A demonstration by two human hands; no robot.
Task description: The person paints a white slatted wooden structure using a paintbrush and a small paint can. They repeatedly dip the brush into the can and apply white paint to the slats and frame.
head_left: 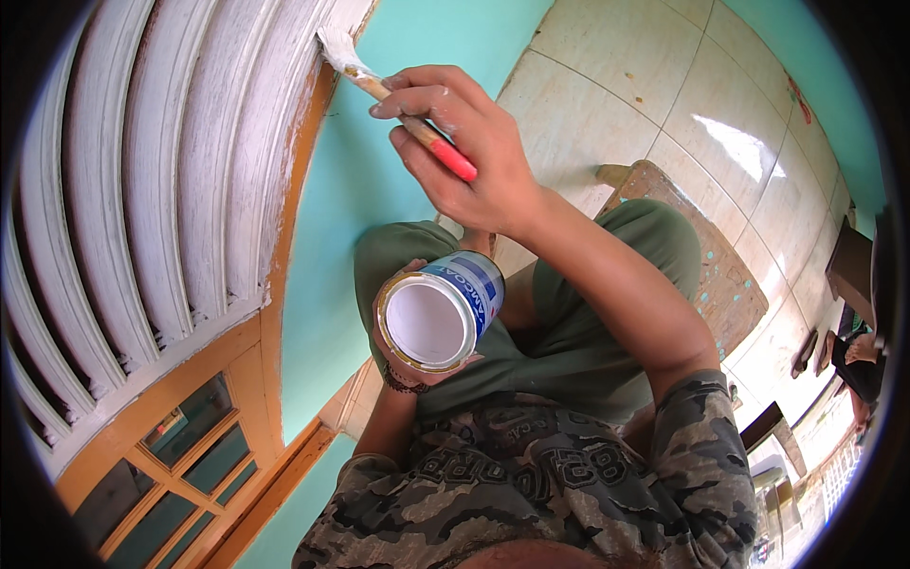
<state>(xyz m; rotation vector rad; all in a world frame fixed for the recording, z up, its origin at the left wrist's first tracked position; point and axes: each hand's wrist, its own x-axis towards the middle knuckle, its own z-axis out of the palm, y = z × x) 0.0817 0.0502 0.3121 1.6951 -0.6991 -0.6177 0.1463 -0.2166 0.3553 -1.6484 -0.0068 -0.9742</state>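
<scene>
My right hand [469, 152] grips a paintbrush [398, 109] with a red handle end. Its white-loaded bristles press against the top corner of a white-painted slatted vent [180, 180] set in an orange wooden frame. My left hand [403, 365] holds a round tin of white paint [436, 313] from below, near my chest; the tin is open and tilted toward me, with a blue and white label. White paint smears mark the fingers of my right hand.
A turquoise wall [351, 190] runs beside the vent. Below the vent an orange window frame with glass panes [180, 465] shows. Far beneath lie a cream tiled floor [682, 104] and a wooden chair or stool [711, 256] under my knees. Dark furniture stands at the right edge.
</scene>
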